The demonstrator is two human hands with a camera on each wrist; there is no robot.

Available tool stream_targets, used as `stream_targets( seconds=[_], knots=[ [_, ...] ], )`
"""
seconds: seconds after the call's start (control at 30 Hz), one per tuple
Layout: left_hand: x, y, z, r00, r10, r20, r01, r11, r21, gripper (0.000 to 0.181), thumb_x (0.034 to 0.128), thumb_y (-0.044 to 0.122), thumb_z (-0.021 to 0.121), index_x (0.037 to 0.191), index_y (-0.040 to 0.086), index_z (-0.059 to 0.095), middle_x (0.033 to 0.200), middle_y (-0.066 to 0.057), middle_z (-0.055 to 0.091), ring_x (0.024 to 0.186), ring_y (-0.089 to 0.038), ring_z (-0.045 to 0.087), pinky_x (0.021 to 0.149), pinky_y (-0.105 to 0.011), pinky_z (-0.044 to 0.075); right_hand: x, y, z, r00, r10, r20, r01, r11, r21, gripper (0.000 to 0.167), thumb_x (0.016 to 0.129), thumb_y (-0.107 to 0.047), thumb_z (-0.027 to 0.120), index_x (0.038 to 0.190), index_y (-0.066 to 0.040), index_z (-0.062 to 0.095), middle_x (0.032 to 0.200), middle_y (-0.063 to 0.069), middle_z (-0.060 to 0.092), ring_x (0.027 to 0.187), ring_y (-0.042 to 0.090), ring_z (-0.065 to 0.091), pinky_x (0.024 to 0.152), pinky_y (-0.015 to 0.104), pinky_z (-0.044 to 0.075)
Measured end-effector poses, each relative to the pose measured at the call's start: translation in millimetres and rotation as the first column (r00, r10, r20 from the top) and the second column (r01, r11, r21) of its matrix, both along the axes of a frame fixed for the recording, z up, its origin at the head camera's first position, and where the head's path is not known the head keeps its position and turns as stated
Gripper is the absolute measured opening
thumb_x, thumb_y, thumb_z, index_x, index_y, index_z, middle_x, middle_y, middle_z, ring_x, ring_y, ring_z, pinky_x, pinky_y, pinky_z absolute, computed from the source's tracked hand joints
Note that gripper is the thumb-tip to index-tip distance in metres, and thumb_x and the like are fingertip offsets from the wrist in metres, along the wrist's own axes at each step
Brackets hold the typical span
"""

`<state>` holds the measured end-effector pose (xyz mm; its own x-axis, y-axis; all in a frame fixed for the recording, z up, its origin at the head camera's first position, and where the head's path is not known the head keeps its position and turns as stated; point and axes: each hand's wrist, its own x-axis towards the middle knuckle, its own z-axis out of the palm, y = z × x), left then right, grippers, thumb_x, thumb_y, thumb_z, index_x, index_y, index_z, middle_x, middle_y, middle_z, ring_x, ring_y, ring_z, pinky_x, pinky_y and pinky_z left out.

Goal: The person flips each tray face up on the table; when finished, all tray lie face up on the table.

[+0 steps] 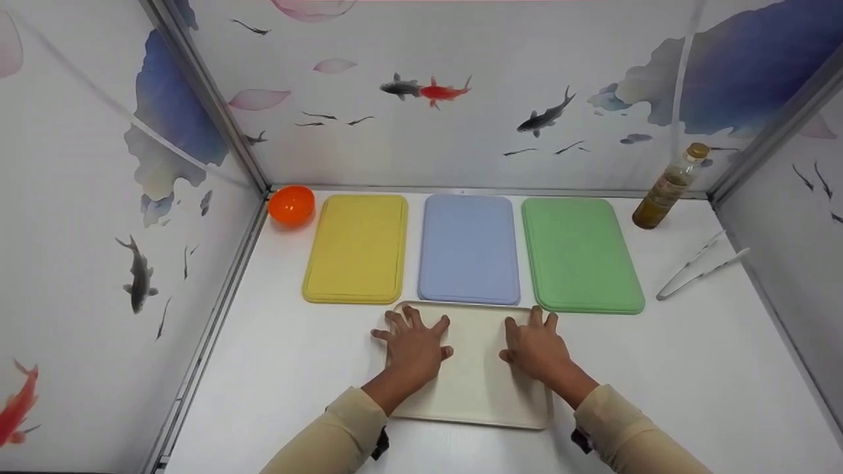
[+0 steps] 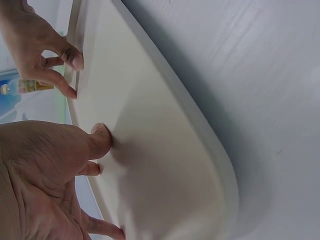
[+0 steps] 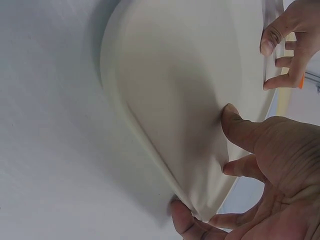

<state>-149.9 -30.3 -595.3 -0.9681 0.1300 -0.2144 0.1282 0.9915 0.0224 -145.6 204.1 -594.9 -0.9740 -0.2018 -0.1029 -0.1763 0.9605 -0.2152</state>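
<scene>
A cream rectangular tray (image 1: 471, 395) with a low raised rim lies on the white table. My left hand (image 1: 415, 352) rests on its left part with fingers spread, some of them reaching the rim. On the tray's right part my right hand (image 1: 539, 349) presses its fingertips down. In the right wrist view, the right thumb (image 3: 232, 120) touches the tray's inner surface while another finger (image 3: 184, 217) lies outside the rim near a corner. The left wrist view shows the left thumb (image 2: 102, 140) on the tray surface. Neither hand lifts anything.
Beyond the tray lie a yellow board (image 1: 355, 250), a blue board (image 1: 469, 250) and a green board (image 1: 583, 257). An orange bowl (image 1: 292, 206) stands back left. An oil bottle (image 1: 665, 194) and metal tongs (image 1: 691, 280) are at right. Printed walls (image 1: 461, 145) enclose the table.
</scene>
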Motion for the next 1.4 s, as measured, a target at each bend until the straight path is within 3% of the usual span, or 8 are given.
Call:
stream_targets(
  seconds=[0.3, 0.47, 0.6, 0.8, 0.9, 1.07, 1.23, 1.4],
  knots=[
    [-4.5, -1.0, -10.8, 1.0, -0.006, 0.0, 0.006, 0.999, 0.035, 0.066, 0.1011, 0.066, 0.068, 0.162, 0.047, 0.052, 0.168, -0.035, 0.039, 0.151, -0.066, 0.039, 0.107, -0.09, 0.038, 0.2, 3, -0.9, 1.0, -0.007, 0.007, 0.007, 1.0, 0.002, 0.052, 0.093, -0.029, 0.09, 0.128, 0.002, 0.068, 0.131, 0.05, 0.052, 0.104, 0.062, 0.05, 0.057, 0.056, 0.059],
    [-1.6, -6.2, -4.0, 1.0, 0.001, -0.013, 0.0, 0.997, 0.073, 0.066, 0.1007, 0.064, 0.07, 0.162, 0.046, 0.054, 0.168, -0.035, 0.039, 0.152, -0.067, 0.039, 0.108, -0.09, 0.037, -1.7, 2, 2.6, 1.0, -0.012, 0.029, 0.012, 1.0, 0.006, 0.056, 0.094, -0.032, 0.089, 0.136, -0.002, 0.068, 0.142, 0.049, 0.049, 0.113, 0.065, 0.051, 0.06, 0.059, 0.06],
    [1.2, -10.1, 1.6, 0.999, 0.015, -0.028, -0.011, 0.991, 0.13, 0.065, 0.0997, 0.061, 0.075, 0.16, 0.042, 0.058, 0.167, -0.036, 0.041, 0.152, -0.068, 0.038, 0.109, -0.09, 0.035, -3.4, 2, 4.1, 0.999, -0.014, 0.036, 0.013, 1.0, 0.017, 0.058, 0.094, -0.035, 0.089, 0.138, -0.005, 0.068, 0.142, 0.044, 0.051, 0.115, 0.061, 0.052, 0.068, 0.063, 0.061],
    [1.4, -14.0, -1.2, 1.0, 0.024, -0.016, -0.02, 0.972, 0.235, 0.065, 0.0992, 0.059, 0.076, 0.159, 0.038, 0.06, 0.168, -0.037, 0.038, 0.156, -0.07, 0.029, 0.113, -0.092, 0.027, -4.9, 4, 9.9, 0.999, -0.011, 0.044, 0.009, 0.998, 0.059, 0.059, 0.091, -0.044, 0.09, 0.135, -0.008, 0.071, 0.138, 0.04, 0.057, 0.126, 0.06, 0.051, 0.085, 0.073, 0.057],
    [-1.5, -17.3, -5.7, 1.0, 0.004, 0.0, -0.004, 0.951, 0.31, 0.064, 0.0999, 0.062, 0.072, 0.158, 0.037, 0.06, 0.171, -0.035, 0.035, 0.16, -0.068, 0.022, 0.115, -0.093, 0.022, -8.8, 3, 15.2, 0.998, -0.023, 0.054, 0.019, 0.997, 0.069, 0.059, 0.088, -0.046, 0.092, 0.129, -0.008, 0.075, 0.141, 0.038, 0.057, 0.132, 0.061, 0.048, 0.092, 0.078, 0.053],
    [-14.8, -38.4, -3.8, 0.999, 0.01, -0.032, 0.006, 0.886, 0.463, 0.066, 0.1022, 0.065, 0.067, 0.159, 0.033, 0.06, 0.173, -0.032, 0.029, 0.163, -0.065, 0.017, 0.118, -0.091, 0.019, -24.7, -15, 25.4, 1.0, -0.011, 0.007, 0.011, 1.0, 0.009, 0.063, 0.089, -0.048, 0.092, 0.134, -0.006, 0.077, 0.146, 0.033, 0.058, 0.135, 0.056, 0.05, 0.098, 0.077, 0.052],
    [-39.5, -74.0, 3.7, 0.991, 0.132, -0.038, -0.091, 0.839, 0.537, 0.069, 0.1049, 0.062, 0.065, 0.165, 0.03, 0.054, 0.176, -0.033, 0.02, 0.163, -0.063, 0.012, 0.122, -0.088, 0.015, -47.3, -45, 29.4, 0.997, 0.036, -0.066, -0.046, 0.987, -0.156, 0.069, 0.096, -0.045, 0.085, 0.148, -0.004, 0.067, 0.148, 0.03, 0.06, 0.135, 0.052, 0.054, 0.101, 0.066, 0.056],
    [-65.9, -119.0, 2.4, 0.961, 0.275, -0.007, -0.224, 0.797, 0.561, 0.067, 0.1071, 0.057, 0.063, 0.167, 0.03, 0.049, 0.179, -0.035, 0.009, 0.164, -0.063, 0.007, 0.125, -0.086, 0.01, -66.3, -84, 28.7, 0.995, 0.069, -0.065, -0.087, 0.938, -0.334, 0.071, 0.099, -0.038, 0.083, 0.154, 0.001, 0.061, 0.142, 0.029, 0.061, 0.131, 0.047, 0.054, 0.099, 0.058, 0.058]
  ],
)
